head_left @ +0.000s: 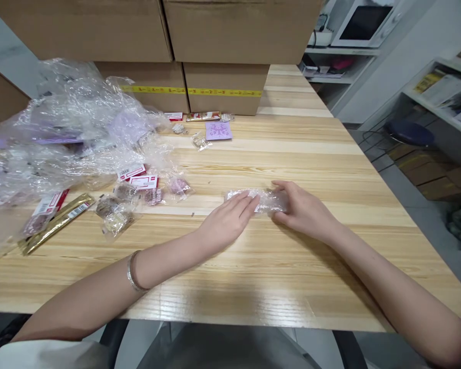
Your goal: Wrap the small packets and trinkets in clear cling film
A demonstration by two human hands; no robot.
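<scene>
A small oblong bundle in clear bubble wrap (268, 201) lies on the wooden table in front of me; what is inside it cannot be made out. My left hand (230, 215) rests on the bundle's left part, fingers stretched out and lying flat over it. At the other end, my right hand (301, 207) grips the wrap, with the thumb on the near side and the fingers on the far side.
A big heap of clear plastic wrap (80, 128) covers the table's left. Near it lie gold sticks (59, 223), red-and-white cards (144, 182) and several small wrapped pieces (117, 220). A purple card (218, 130) lies before stacked cardboard boxes (225, 82).
</scene>
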